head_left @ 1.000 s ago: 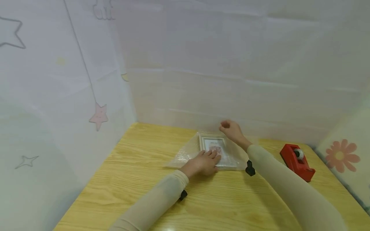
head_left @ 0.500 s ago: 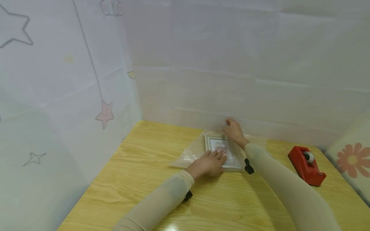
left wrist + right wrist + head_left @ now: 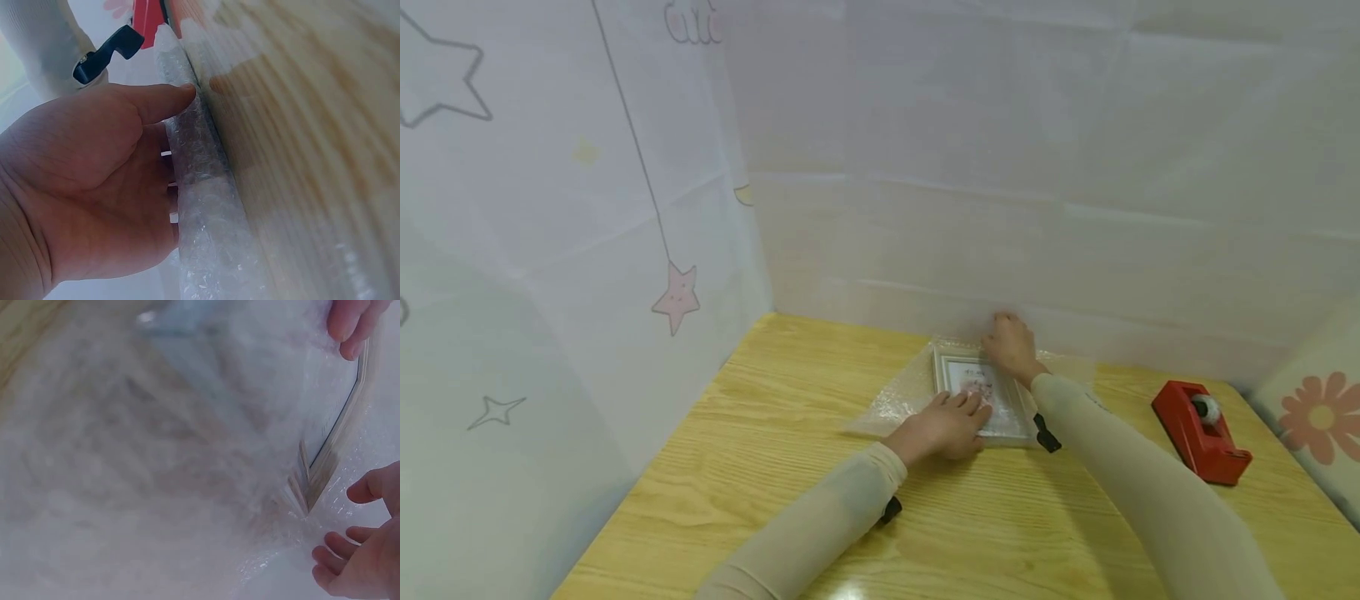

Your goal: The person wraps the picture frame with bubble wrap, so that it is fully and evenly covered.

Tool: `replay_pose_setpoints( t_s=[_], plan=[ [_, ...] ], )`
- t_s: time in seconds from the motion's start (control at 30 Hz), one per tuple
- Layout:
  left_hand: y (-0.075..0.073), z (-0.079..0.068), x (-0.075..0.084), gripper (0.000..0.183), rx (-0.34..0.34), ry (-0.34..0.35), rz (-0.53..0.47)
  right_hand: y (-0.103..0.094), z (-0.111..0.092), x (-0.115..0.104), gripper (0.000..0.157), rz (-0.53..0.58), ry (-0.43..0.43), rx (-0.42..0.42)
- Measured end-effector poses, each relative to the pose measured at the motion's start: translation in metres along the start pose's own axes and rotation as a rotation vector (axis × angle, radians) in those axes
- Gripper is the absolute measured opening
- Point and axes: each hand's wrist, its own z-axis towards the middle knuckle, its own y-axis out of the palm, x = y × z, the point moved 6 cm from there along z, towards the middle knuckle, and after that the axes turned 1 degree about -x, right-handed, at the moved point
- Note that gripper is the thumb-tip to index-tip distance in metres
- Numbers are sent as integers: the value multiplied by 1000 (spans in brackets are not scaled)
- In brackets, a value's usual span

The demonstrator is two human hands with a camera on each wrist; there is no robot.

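A picture frame (image 3: pixel 942 375) with a pale border lies face up on a sheet of clear bubble wrap (image 3: pixel 895 398), part of which covers its lower right. My left hand (image 3: pixel 946 427) rests on the frame's near part with fingers spread. In the left wrist view, that hand's thumb lies along the wrapped near edge of bubble wrap (image 3: pixel 212 219). My right hand (image 3: pixel 1011 346) is at the frame's far right corner, over the wrap. In the right wrist view, the right hand (image 3: pixel 369 556) has loosely bent fingers and thumb apart, beside the frame's corner, nothing between them.
A red tape dispenser (image 3: pixel 1202 442) with a roll of tape stands on the right of the wooden table (image 3: pixel 715 467). Right behind the wrap rises a pale sheet wall (image 3: pixel 910 242). Another patterned wall (image 3: pixel 565 333) borders the table's left side.
My right hand has come down a little toward the frame's far right corner and the wrap. My left hand stays on the frame. The head view has turned slightly left.
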Motion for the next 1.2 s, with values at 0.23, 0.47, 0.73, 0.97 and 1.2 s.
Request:
replay_pose_setpoints(
  t_s=[0.23,0.47,0.73,0.97,1.2],
  plan=[
    [-6,-11,4,64,-6,3,-14,2,-4,0,48,66,22,-36],
    [4,3,-1,66,-14,-9,-5,0,-3,0,27,54,-7,-4],
    [5,3,0,67,-28,-8,-12,2,-6,0,16,61,-72,-14],
    [4,4,0,66,-34,-5,-26,1,-9,-1,8,205,-189,-58],
    [11,11,-3,67,-25,0,-52,0,-19,7,15,273,-335,-124]
  ],
)
